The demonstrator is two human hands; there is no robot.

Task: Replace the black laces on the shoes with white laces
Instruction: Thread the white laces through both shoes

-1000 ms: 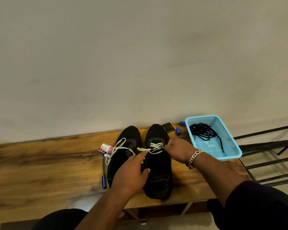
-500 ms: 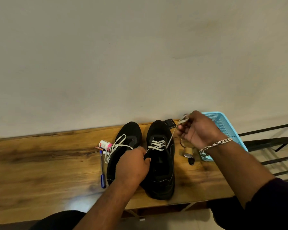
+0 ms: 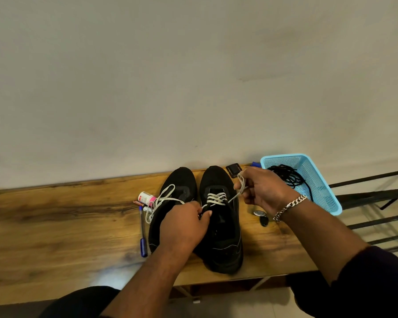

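wooden bench (image 3: pixel 55 226) | on it: two black shoes (image 3: pixel 223 237), blue basket (image 3: pixel 326 193), pen (image 3: pixel 143 235)

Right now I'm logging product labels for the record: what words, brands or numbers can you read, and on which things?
None can be read.
Small white and pink bottle: has a label with a red patch, print too small and blurred.
White marker beside the left shoe: dark marks, unreadable.
Shoes, blue basket, blue pen: no text visible.
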